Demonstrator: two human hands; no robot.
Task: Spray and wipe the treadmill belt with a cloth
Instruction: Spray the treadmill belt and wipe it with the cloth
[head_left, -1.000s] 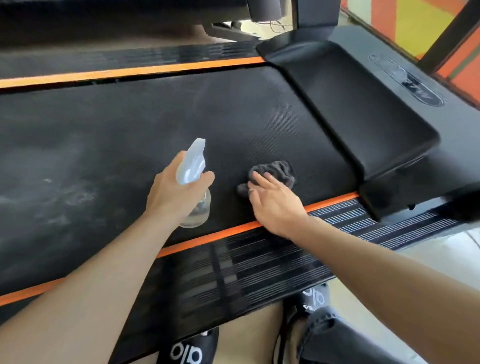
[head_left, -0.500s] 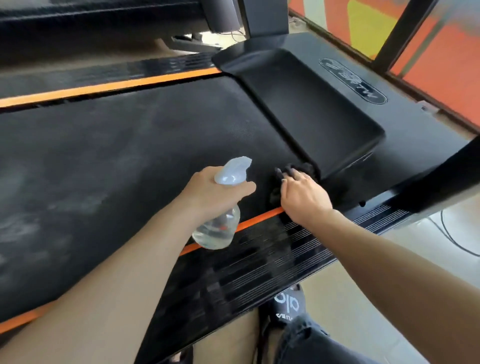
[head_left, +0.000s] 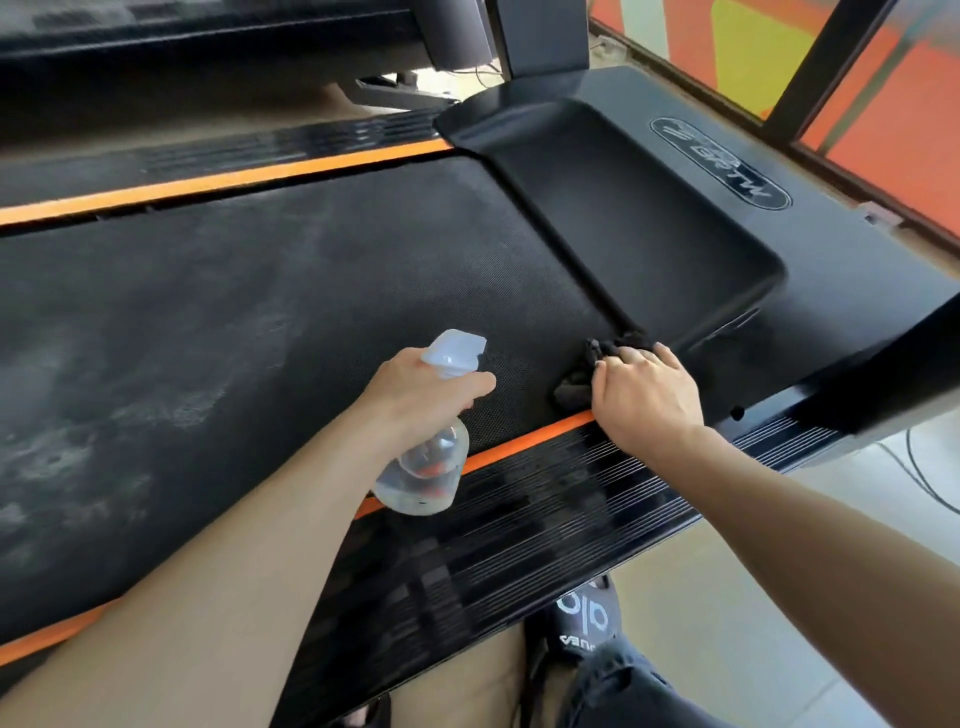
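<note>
The black treadmill belt (head_left: 311, 291) runs across the view, with pale dusty smears on its left part. My left hand (head_left: 415, 395) grips a clear spray bottle (head_left: 426, 467) with a white nozzle, held above the belt's near edge. My right hand (head_left: 644, 395) presses a dark cloth (head_left: 597, 358) flat against the belt, right where the belt meets the black motor cover (head_left: 649, 234). Most of the cloth is hidden under my fingers.
Orange stripes (head_left: 519, 447) border the belt on both sides, with a ribbed black side rail (head_left: 571, 509) nearest me. A black upright (head_left: 883, 364) rises at the right. My shoe (head_left: 582, 623) stands on the tiled floor below. A cable (head_left: 924, 478) lies at right.
My right hand has slid the cloth rightward along the belt to the motor cover edge. The left hand with the bottle has followed to the right, and the view has shifted.
</note>
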